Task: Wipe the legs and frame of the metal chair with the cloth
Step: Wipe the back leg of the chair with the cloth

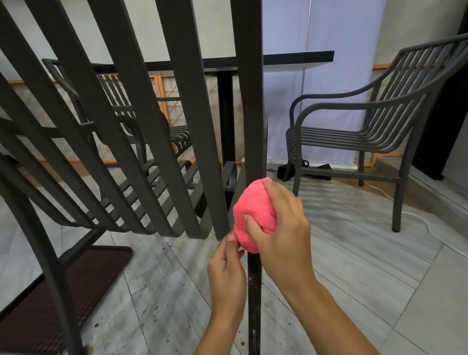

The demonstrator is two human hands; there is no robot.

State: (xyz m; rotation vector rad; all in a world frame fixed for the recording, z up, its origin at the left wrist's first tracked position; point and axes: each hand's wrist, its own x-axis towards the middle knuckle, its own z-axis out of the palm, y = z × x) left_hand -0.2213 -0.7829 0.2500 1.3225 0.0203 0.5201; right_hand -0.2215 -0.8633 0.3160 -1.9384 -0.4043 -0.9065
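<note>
Against the rear leg of the metal chair, just where the seat slats curve down to meet it, we hold the pink cloth bunched into a pad. Our right hand grips the cloth, its fingers curled over the far side and the thumb pressed into the near face, so the pad wraps the upright. Our left hand sits just below and to the left of the cloth, thumb and forefinger pinching its lower edge, the other fingers loosely curled.

We judge the step in hand to be wiping down this leg. Below the cloth the leg shows pale streaks and specks, so most of its length looks unwiped. To do it well, we should keep the cloth folded round the bar rather than pressed on one face, and draw it down in one steady stroke towards the floor, turning the wrist to catch the back side. Our left hand can keep the loose edge tucked so it does not snag on the slats. The front leg, left of the cloth, has rusty marks at its foot and will want the same care.
</note>
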